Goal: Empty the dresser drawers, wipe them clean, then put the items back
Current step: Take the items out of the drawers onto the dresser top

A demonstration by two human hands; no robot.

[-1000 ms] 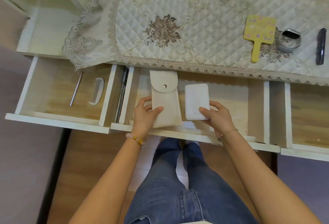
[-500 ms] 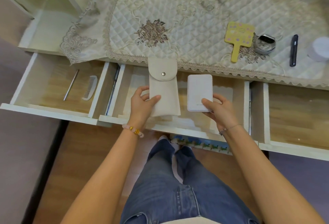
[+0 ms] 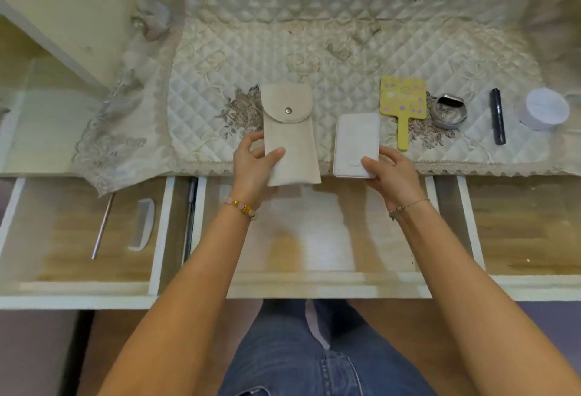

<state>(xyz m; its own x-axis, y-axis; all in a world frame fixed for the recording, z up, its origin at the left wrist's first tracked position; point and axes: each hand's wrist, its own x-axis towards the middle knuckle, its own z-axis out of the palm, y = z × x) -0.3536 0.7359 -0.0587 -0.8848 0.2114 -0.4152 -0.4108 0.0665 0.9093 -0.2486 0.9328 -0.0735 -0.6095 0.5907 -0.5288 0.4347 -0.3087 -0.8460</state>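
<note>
Head view: my left hand [image 3: 251, 160] pinches the near end of a seemingly soft, light pouch [image 3: 289, 131]; right hand [image 3: 390, 169] grips a stiff-looking white case [image 3: 356, 141].

No legible text anywhere; faint grey mark on white case [image 3: 356, 144] too small to read; print on yellow hand mirror [image 3: 403, 98] blurred.

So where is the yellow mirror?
In the head view the yellow mirror lies on the quilted cloth, right of centre, between the white case and the silver tin.
</note>
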